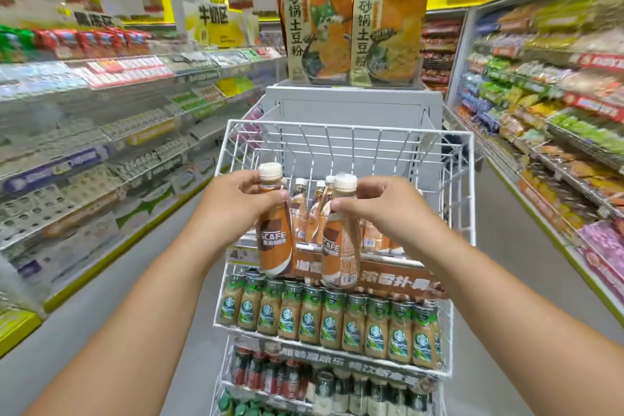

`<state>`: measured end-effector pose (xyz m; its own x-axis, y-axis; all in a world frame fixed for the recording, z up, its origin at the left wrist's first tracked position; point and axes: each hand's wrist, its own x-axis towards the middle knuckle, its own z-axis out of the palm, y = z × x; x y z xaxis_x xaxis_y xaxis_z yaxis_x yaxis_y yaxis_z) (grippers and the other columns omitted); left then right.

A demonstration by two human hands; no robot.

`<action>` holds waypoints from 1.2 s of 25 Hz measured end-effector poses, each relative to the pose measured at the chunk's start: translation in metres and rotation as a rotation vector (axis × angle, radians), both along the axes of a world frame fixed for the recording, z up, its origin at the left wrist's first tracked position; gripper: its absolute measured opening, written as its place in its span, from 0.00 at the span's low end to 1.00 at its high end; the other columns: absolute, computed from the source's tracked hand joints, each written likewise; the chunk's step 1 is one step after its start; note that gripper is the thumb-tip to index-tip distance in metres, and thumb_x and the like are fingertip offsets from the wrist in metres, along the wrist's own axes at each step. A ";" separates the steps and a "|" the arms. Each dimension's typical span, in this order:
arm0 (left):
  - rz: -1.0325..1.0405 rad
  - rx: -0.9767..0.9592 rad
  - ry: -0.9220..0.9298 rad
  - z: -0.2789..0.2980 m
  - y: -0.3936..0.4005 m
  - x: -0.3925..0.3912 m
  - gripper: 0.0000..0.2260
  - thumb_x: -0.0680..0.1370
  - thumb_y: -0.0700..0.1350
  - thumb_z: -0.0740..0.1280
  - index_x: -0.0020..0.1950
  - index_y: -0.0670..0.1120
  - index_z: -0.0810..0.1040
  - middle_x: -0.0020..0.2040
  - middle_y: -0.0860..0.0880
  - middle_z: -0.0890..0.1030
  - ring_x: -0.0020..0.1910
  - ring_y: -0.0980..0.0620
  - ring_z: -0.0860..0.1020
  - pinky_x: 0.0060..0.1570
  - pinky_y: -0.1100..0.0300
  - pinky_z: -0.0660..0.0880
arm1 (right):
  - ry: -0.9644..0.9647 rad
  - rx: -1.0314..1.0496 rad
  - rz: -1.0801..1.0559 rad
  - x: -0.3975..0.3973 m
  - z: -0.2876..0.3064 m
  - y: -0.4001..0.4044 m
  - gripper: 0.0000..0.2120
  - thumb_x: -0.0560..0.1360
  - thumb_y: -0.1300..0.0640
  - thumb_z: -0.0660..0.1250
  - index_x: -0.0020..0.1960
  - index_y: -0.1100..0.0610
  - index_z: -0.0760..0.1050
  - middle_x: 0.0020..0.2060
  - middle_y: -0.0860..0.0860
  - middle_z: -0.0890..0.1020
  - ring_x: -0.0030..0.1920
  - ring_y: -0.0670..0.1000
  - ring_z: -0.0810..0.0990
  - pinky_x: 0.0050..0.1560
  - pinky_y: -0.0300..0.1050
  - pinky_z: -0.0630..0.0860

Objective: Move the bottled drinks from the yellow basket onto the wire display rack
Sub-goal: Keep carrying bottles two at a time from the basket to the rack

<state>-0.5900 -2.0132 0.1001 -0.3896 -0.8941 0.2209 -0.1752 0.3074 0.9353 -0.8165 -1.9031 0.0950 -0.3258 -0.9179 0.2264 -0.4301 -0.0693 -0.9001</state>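
My left hand (236, 199) grips a brown coffee bottle (274, 240) by its neck, just under the cream cap. My right hand (381, 209) grips a second coffee bottle (339, 253) the same way. Both bottles hang upright in front of the top tier of the white wire display rack (351, 132). Several matching coffee bottles (305, 209) stand on that tier behind them, toward its middle and right. The yellow basket is out of view.
Lower rack tiers hold a row of green-labelled bottles (331, 317) and darker bottles (270, 371) below. Two large snack bags (351, 34) stand on a grey box behind the rack. Stocked shelves line the aisle at left (101, 132) and right (557, 118).
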 end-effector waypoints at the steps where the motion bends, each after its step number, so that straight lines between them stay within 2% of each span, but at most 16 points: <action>1: -0.025 0.006 -0.002 -0.001 -0.025 -0.001 0.10 0.73 0.43 0.78 0.53 0.50 0.85 0.45 0.57 0.88 0.40 0.63 0.84 0.30 0.73 0.74 | -0.014 0.000 -0.025 0.003 -0.001 -0.022 0.07 0.68 0.48 0.82 0.44 0.48 0.87 0.39 0.42 0.88 0.37 0.36 0.83 0.36 0.30 0.73; 3: -0.074 0.016 -0.005 -0.002 -0.073 -0.004 0.10 0.73 0.43 0.79 0.53 0.49 0.85 0.45 0.57 0.88 0.39 0.64 0.84 0.30 0.73 0.74 | -0.041 0.007 -0.070 0.008 -0.002 -0.062 0.07 0.68 0.48 0.82 0.44 0.46 0.87 0.40 0.42 0.88 0.39 0.38 0.85 0.41 0.35 0.75; 6: -0.164 0.025 -0.068 -0.006 -0.133 -0.009 0.09 0.72 0.45 0.79 0.51 0.51 0.85 0.44 0.59 0.87 0.41 0.64 0.84 0.33 0.72 0.75 | -0.050 0.051 -0.143 0.016 -0.003 -0.112 0.11 0.68 0.46 0.81 0.49 0.46 0.87 0.43 0.42 0.89 0.47 0.44 0.87 0.49 0.49 0.80; 7: -0.188 0.031 -0.090 -0.009 -0.148 -0.013 0.10 0.72 0.47 0.79 0.52 0.52 0.85 0.45 0.59 0.87 0.41 0.63 0.85 0.35 0.71 0.76 | -0.053 0.057 -0.164 0.016 -0.005 -0.124 0.10 0.68 0.46 0.81 0.49 0.44 0.87 0.43 0.41 0.89 0.47 0.44 0.87 0.50 0.49 0.81; 10: -0.245 0.071 -0.102 -0.023 -0.186 -0.028 0.12 0.71 0.48 0.80 0.53 0.53 0.85 0.46 0.59 0.87 0.43 0.61 0.86 0.41 0.64 0.80 | -0.039 0.068 -0.225 0.014 -0.016 -0.157 0.07 0.69 0.46 0.81 0.46 0.44 0.87 0.41 0.39 0.88 0.40 0.37 0.86 0.42 0.39 0.76; 14: -0.256 0.115 -0.137 -0.047 -0.215 -0.049 0.14 0.70 0.49 0.81 0.55 0.53 0.85 0.48 0.56 0.88 0.45 0.56 0.86 0.50 0.55 0.82 | 0.000 0.139 -0.279 0.009 -0.034 -0.187 0.08 0.70 0.47 0.80 0.48 0.47 0.87 0.42 0.39 0.88 0.41 0.36 0.85 0.44 0.40 0.75; 17: -0.255 0.164 -0.162 -0.063 -0.226 -0.059 0.12 0.70 0.50 0.81 0.51 0.54 0.84 0.47 0.56 0.88 0.43 0.57 0.86 0.47 0.57 0.82 | -0.005 0.186 -0.305 0.006 -0.046 -0.197 0.06 0.72 0.49 0.79 0.48 0.47 0.86 0.41 0.38 0.88 0.41 0.37 0.86 0.46 0.39 0.77; 19: -0.258 0.188 -0.158 -0.070 -0.230 -0.064 0.10 0.71 0.49 0.81 0.49 0.56 0.84 0.45 0.57 0.87 0.43 0.58 0.86 0.46 0.58 0.81 | 0.026 0.230 -0.317 0.005 -0.050 -0.203 0.05 0.72 0.47 0.79 0.43 0.45 0.84 0.38 0.33 0.86 0.38 0.33 0.83 0.38 0.32 0.76; 21: -0.254 0.204 -0.160 -0.076 -0.238 -0.069 0.10 0.71 0.49 0.81 0.46 0.57 0.82 0.42 0.60 0.86 0.42 0.59 0.86 0.43 0.60 0.80 | 0.074 0.289 -0.335 0.003 -0.055 -0.210 0.08 0.71 0.45 0.79 0.41 0.46 0.82 0.35 0.33 0.85 0.34 0.31 0.82 0.32 0.32 0.72; 22: -0.247 0.218 -0.166 -0.078 -0.241 -0.070 0.10 0.71 0.49 0.81 0.46 0.57 0.82 0.42 0.59 0.86 0.42 0.58 0.86 0.43 0.59 0.80 | 0.090 0.318 -0.351 0.003 -0.056 -0.213 0.10 0.71 0.44 0.79 0.43 0.49 0.83 0.35 0.36 0.86 0.34 0.34 0.83 0.33 0.34 0.72; 24: -0.248 0.234 -0.197 -0.081 -0.245 -0.073 0.09 0.71 0.49 0.80 0.46 0.55 0.82 0.44 0.56 0.87 0.40 0.58 0.86 0.44 0.58 0.82 | 0.113 0.368 -0.390 0.002 -0.060 -0.218 0.17 0.71 0.42 0.79 0.50 0.53 0.82 0.41 0.44 0.87 0.41 0.42 0.84 0.37 0.37 0.73; 26: -0.249 0.208 -0.261 -0.084 -0.245 -0.077 0.09 0.71 0.50 0.80 0.42 0.57 0.80 0.45 0.56 0.86 0.34 0.65 0.83 0.35 0.67 0.78 | 0.139 0.404 -0.415 0.001 -0.062 -0.224 0.20 0.70 0.41 0.78 0.52 0.54 0.82 0.46 0.46 0.85 0.46 0.47 0.84 0.42 0.43 0.79; 27: -0.240 0.194 -0.289 -0.088 -0.245 -0.080 0.09 0.71 0.51 0.80 0.44 0.58 0.81 0.50 0.57 0.85 0.36 0.66 0.83 0.34 0.69 0.75 | 0.165 0.421 -0.422 0.001 -0.062 -0.227 0.20 0.70 0.40 0.78 0.52 0.55 0.82 0.46 0.48 0.86 0.47 0.49 0.84 0.47 0.47 0.82; 28: -0.227 0.178 -0.318 -0.089 -0.243 -0.081 0.11 0.72 0.53 0.79 0.51 0.57 0.82 0.57 0.56 0.84 0.43 0.64 0.83 0.39 0.68 0.74 | 0.197 0.437 -0.429 0.002 -0.062 -0.230 0.22 0.71 0.40 0.78 0.54 0.56 0.82 0.48 0.49 0.86 0.48 0.51 0.85 0.52 0.50 0.82; 30: -0.196 0.134 -0.391 -0.097 -0.243 -0.086 0.29 0.74 0.56 0.77 0.72 0.49 0.75 0.69 0.49 0.79 0.62 0.51 0.80 0.52 0.61 0.72 | 0.251 0.470 -0.449 0.006 -0.062 -0.234 0.27 0.72 0.40 0.76 0.61 0.59 0.81 0.52 0.52 0.85 0.51 0.53 0.84 0.53 0.49 0.81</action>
<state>-0.6759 -2.2564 0.0030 -0.5853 -0.8059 -0.0890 -0.4734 0.2506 0.8444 -0.8110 -2.1373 0.0330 -0.6865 -0.7258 -0.0434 -0.5253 0.5363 -0.6606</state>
